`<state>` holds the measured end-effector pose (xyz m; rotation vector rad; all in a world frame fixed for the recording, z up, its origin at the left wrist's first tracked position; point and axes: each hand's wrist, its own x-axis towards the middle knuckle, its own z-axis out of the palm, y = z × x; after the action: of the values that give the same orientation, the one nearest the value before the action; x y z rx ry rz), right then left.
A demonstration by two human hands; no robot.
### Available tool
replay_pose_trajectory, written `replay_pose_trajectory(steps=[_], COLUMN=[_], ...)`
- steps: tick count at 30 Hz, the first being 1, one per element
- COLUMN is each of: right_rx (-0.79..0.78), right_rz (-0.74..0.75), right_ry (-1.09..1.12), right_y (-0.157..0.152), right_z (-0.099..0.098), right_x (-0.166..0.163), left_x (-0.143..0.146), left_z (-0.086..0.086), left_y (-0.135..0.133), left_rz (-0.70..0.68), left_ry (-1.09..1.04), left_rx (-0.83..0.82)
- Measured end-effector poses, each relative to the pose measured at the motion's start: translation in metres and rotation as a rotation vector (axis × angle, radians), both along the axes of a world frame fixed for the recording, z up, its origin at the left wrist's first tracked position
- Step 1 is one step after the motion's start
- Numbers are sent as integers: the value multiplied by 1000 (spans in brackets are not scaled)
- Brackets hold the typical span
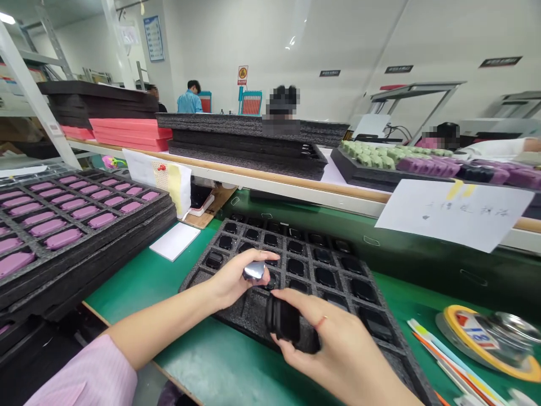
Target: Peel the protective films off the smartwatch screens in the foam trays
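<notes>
My left hand (236,276) is closed around a small shiny grey case (253,271), held just above the black foam tray (249,307) on the green mat. My right hand (325,338) grips a black rounded case (282,320) low over the tray's near pockets, thumb and fingers wrapped round it. Several black cases (296,266) sit in the tray's farther pockets. The two hands are close together, the left a little farther from me.
A stack of foam trays with several purple cases (63,217) stands at the left. A white pad (174,241) lies on the mat. Tape rolls (494,338) sit at the right. A shelf (296,189) above holds more trays, green and purple cases (406,158). People work behind.
</notes>
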<state>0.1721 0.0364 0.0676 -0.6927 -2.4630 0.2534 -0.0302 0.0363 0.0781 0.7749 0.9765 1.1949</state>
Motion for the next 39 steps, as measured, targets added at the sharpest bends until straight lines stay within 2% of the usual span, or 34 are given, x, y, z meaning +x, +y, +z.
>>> replay_pose_trajectory(steps=[3, 5, 8, 11, 13, 16, 18, 20, 23, 27, 32, 36, 39], right_rx=[226, 269, 175, 41, -4, -119, -226, -298, -309, -269, -261, -327, -327], right_rz=[17, -1, 14, 53, 66, 58, 68, 83, 90, 80, 74, 107, 115], right_ry=[231, 260, 212, 182, 206, 272, 323, 374, 429, 452, 454, 477, 466], right_y=[-1, 3, 9, 13, 13, 10, 7, 4, 1, 0, 1, 2, 2], right_z=[6, 2, -12, -25, -29, -28, -26, -25, -26, -26, -24, -24, -26], right_x=[5, 3, -4, -11, -13, -15, -15, -15, -16, -16, -14, -13, -13], left_x=[4, 8, 15, 17, 16, 14, 13, 15, 17, 17, 14, 13, 13], left_z=[-12, -18, -22, -24, -23, -22, -22, -25, -31, -34, -29, -23, -19], left_y=[-8, -14, -22, -27, -30, -34, -36, -38, -39, -37, -36, -38, -39], left_rz=[-32, -84, -195, -224, -271, -420, -420, -348, -284, -309, -382, -413, -418], left_ry=[-78, -108, -138, -131, -151, -233, -235, -184, -89, -81, -149, -59, 0], left_rx=[-94, -134, -123, -108, -131, -137, -70, 13, 65, 86, 119, 234, 240])
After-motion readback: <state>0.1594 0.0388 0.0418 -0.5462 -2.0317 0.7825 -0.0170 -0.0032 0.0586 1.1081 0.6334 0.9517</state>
